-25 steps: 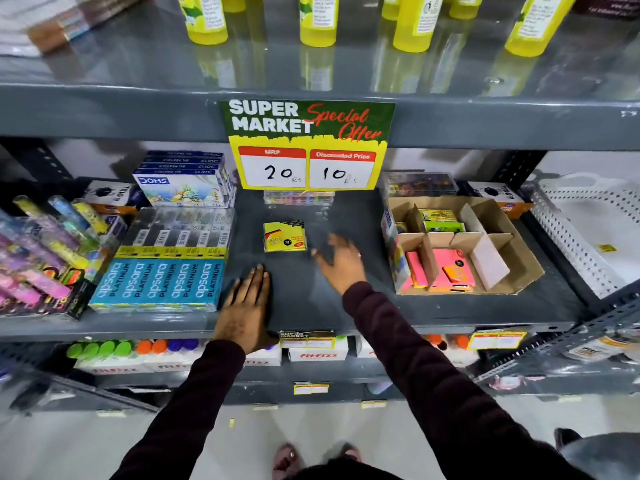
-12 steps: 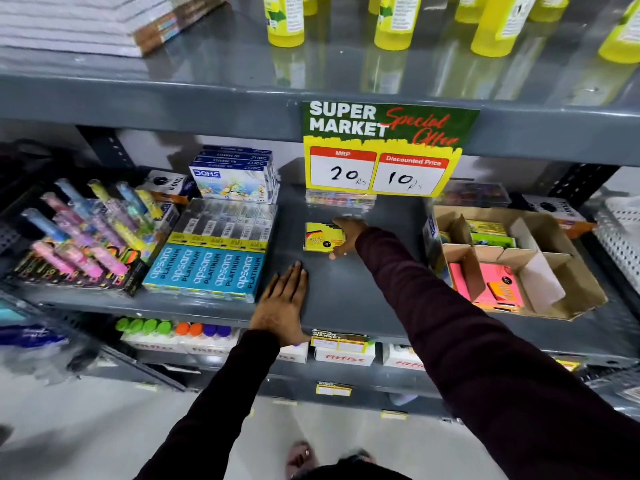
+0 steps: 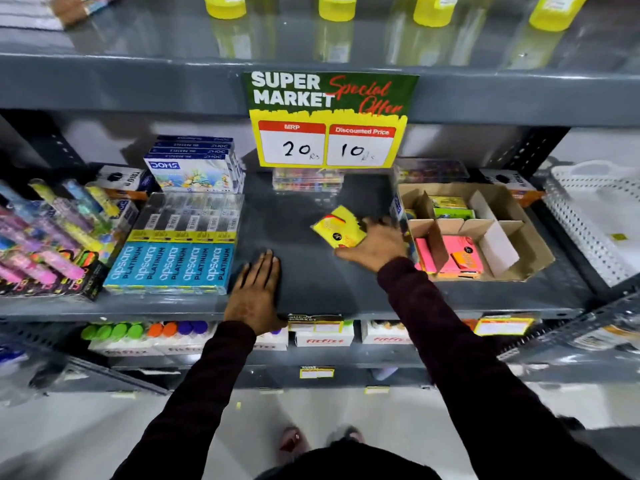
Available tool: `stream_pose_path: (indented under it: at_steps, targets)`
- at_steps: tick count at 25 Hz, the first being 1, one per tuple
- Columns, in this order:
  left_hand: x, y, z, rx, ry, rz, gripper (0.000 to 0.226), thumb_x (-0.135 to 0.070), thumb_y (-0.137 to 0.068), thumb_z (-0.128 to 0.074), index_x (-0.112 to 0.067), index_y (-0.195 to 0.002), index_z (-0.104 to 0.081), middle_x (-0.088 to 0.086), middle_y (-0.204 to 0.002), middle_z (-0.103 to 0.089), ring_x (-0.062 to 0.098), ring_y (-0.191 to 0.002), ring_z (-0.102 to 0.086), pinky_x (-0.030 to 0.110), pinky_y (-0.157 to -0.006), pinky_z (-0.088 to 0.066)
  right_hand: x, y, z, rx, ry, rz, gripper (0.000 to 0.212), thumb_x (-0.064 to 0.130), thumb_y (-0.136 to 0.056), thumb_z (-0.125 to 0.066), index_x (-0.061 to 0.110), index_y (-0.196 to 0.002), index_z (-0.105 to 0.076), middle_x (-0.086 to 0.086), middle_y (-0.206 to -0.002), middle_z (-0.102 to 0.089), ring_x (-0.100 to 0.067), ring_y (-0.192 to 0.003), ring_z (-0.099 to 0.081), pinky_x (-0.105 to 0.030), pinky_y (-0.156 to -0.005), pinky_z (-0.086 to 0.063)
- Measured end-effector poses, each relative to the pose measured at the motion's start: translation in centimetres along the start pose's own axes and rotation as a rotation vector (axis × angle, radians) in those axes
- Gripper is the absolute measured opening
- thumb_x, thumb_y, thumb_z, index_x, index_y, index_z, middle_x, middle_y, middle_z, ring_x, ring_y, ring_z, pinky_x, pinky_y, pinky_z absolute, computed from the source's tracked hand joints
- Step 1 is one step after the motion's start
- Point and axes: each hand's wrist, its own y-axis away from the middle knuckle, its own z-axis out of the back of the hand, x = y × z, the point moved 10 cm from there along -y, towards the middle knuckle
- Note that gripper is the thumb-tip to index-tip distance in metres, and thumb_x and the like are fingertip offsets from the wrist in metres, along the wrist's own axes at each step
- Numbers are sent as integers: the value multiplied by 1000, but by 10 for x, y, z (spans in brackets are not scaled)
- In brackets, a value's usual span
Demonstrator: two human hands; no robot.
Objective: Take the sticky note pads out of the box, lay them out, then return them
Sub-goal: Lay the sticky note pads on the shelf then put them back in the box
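My right hand (image 3: 375, 245) grips a small stack of yellow sticky note pads (image 3: 337, 226), tilted and lifted a little off the grey shelf (image 3: 304, 271), just left of the cardboard box (image 3: 519, 237). The box has dividers; pink pads (image 3: 450, 259) lie in its near compartments and yellow and green pads (image 3: 450, 207) in a far one. My left hand (image 3: 258, 292) rests flat on the shelf's front edge, fingers apart, holding nothing.
Blue Apsara pencil boxes (image 3: 173, 261) and Doms boxes (image 3: 194, 168) fill the shelf's left, with highlighter packs (image 3: 45, 237) beyond. A price sign (image 3: 329, 119) hangs above. A white basket (image 3: 595, 216) stands right of the box. A clear case (image 3: 308, 180) sits at the back.
My right hand reached to the yellow pads at mid-shelf, took hold of them and carried them right, toward the box. My left hand stayed flat on the shelf.
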Motion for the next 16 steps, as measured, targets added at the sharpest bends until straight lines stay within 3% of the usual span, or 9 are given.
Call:
stream_pose_path:
  at_steps: [4,8,12,16]
  targets:
    - [-1,0,-4,-5,-20,-14,126,-51,-38,-82,2,-138,-27,23,-147,-29,34,-135,-27,52,-109,-24,-103,43,65,-356,-189,-307,90,73,-51,-59,3,-107,-64,-23,-108,-68,-37,-111,-55,-42,-97,-46]
    - [-1,0,-5,3,-19,-24,129,-50,-34,-85,5,-137,-29,26,-145,-30,37,-134,-29,54,-108,-26,-195,57,70,-362,-199,-651,90,61,-65,-71,-8,-119,-54,-35,-122,-55,-43,-119,-48,-45,-101,-43]
    - [-1,0,-5,14,-25,-27,130,-50,-39,-85,4,-140,-22,24,-149,-23,35,-137,-21,51,-111,-19,-206,56,45,-310,-162,-695,98,65,-78,-57,-13,-134,-38,-39,-141,-36,-47,-132,-33,-48,-111,-29]
    - [-1,0,-6,23,-40,-28,130,-52,-40,-84,5,-139,-22,25,-148,-24,36,-136,-22,52,-110,-20,-202,62,31,-338,-217,-686,82,55,-93,-38,-7,-144,-25,-34,-150,-21,-46,-140,-20,-49,-118,-15]
